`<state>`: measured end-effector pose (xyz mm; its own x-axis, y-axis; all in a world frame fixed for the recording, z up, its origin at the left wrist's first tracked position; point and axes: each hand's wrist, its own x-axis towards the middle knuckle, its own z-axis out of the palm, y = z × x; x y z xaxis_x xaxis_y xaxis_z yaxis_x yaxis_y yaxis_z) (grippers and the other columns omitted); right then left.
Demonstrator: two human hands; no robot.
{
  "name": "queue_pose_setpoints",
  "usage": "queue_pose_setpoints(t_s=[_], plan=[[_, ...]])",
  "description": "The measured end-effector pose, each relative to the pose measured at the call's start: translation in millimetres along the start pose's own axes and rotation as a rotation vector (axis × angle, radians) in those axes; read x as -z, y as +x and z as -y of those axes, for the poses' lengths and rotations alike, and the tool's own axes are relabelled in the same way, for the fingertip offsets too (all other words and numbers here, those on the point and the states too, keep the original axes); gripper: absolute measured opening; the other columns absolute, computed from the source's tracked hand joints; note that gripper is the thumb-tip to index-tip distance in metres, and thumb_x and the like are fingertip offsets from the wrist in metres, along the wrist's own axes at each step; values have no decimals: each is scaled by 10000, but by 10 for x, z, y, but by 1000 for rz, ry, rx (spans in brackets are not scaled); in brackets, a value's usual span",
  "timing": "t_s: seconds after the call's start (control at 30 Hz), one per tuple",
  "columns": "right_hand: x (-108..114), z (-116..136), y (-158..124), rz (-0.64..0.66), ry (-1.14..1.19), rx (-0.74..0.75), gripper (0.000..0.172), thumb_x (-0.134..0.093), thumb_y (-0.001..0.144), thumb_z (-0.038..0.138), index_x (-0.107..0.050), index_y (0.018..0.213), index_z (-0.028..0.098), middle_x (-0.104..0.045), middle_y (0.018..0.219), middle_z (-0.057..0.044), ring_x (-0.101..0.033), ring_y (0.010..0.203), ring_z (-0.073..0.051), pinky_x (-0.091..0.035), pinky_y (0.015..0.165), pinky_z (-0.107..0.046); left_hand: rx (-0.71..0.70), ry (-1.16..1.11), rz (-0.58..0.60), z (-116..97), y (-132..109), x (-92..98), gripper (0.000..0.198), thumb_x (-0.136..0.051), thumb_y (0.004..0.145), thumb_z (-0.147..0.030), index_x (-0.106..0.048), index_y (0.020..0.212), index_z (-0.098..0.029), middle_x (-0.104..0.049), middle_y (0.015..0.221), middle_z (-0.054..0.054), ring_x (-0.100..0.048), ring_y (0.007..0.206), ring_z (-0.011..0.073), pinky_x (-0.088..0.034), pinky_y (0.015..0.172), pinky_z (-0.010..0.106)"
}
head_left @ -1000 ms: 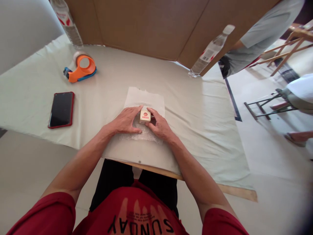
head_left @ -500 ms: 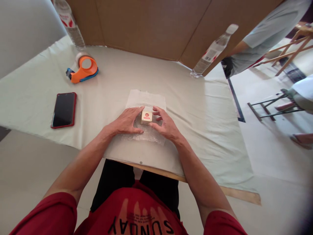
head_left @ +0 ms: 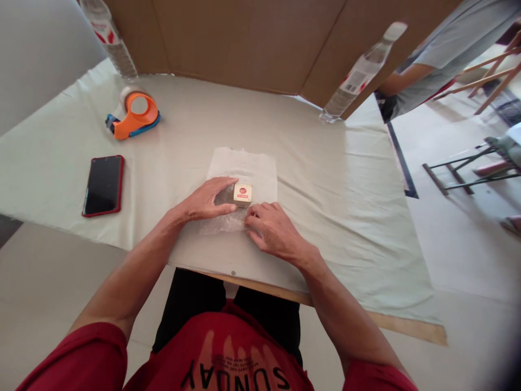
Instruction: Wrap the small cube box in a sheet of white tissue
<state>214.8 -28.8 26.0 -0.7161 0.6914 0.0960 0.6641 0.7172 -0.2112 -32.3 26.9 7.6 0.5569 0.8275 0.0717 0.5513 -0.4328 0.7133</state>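
A small cream box (head_left: 243,193) with a red round mark and red label on top rests on a sheet of clear bubble wrap (head_left: 222,222). My left hand (head_left: 207,201) curves round the box's left side, thumb and forefinger apart, their tips close to its near and far left corners. Whether they touch it I cannot tell. At the box's near right, my right hand (head_left: 274,231) has its fingers curled together at the wrap's near right part, seemingly pinching it; the fingertips are partly hidden. Beyond the box, the sheet's flat whitish part (head_left: 244,163) shows.
An orange and blue tape dispenser (head_left: 136,117) and a red-cased phone (head_left: 103,185) lie at the left of the cloth-covered table (head_left: 175,146). Two water bottles (head_left: 109,41) stand against a brown cardboard panel (head_left: 244,43). Past it at the right is a person's grey sleeve (head_left: 443,54).
My right hand has moved from the box's right side toward me, and its fingers have curled in. My left hand stays beside the box. The view has shifted slightly.
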Motion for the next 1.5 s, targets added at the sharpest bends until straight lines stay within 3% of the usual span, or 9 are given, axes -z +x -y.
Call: queue_pose_setpoints(t_s=[0.23,0.4,0.6,0.73,0.83,1.03,1.5], plan=[[-13,10,66,-329,57,-55,142,-550,929,125,-668,898,198,-748,1029,-72,-633,920,-222,-381,846,-378,-15,-127,-39,-32,-4,19,747,-584,882,-679,-549,1454,-198,-526,1541,148,-469,1439,342,-343,1220,499],[20,-14,160,-422,73,-115,109,-570,934,167,-663,899,212,-746,1106,-89,-666,992,-245,-413,875,-395,-93,-319,-94,-65,-36,89,673,-533,903,-709,-633,1370,-236,-579,1490,126,-504,1414,339,-388,1190,492],[65,-202,280,-394,215,-172,114,-557,936,205,-655,877,210,-720,1202,-125,-668,1069,-260,-469,911,-407,-113,-208,-159,-73,4,21,524,-761,770,-581,-728,1150,-222,-657,1386,138,-595,1313,328,-470,1103,482],[73,-308,360,-324,418,-206,108,-553,927,251,-641,873,218,-715,1206,-125,-667,1084,-246,-489,945,-403,-23,-203,-242,-125,44,-79,289,-736,790,-455,-720,920,-198,-700,1311,136,-659,1209,289,-544,968,407],[44,-334,408,-303,522,-248,138,-559,921,312,-631,847,221,-721,1199,-118,-670,1087,-241,-490,962,-403,50,-258,-304,-153,68,-124,216,-693,805,-410,-685,796,-194,-741,1223,121,-683,1162,269,-521,984,394],[-50,-326,448,-341,628,-322,139,-584,886,335,-641,829,221,-755,1090,-80,-686,983,-217,-507,873,-344,144,-363,-314,-175,120,-160,221,-680,789,-386,-632,723,-181,-777,1090,110,-708,1061,261,-511,907,357],[-118,-270,458,-415,698,-377,175,-632,861,379,-674,805,220,-765,875,-40,-684,846,-198,-505,816,-321,169,-434,-359,-208,161,-200,263,-674,756,-400,-579,656,-177,-769,917,78,-627,733,146,-468,671,262]])
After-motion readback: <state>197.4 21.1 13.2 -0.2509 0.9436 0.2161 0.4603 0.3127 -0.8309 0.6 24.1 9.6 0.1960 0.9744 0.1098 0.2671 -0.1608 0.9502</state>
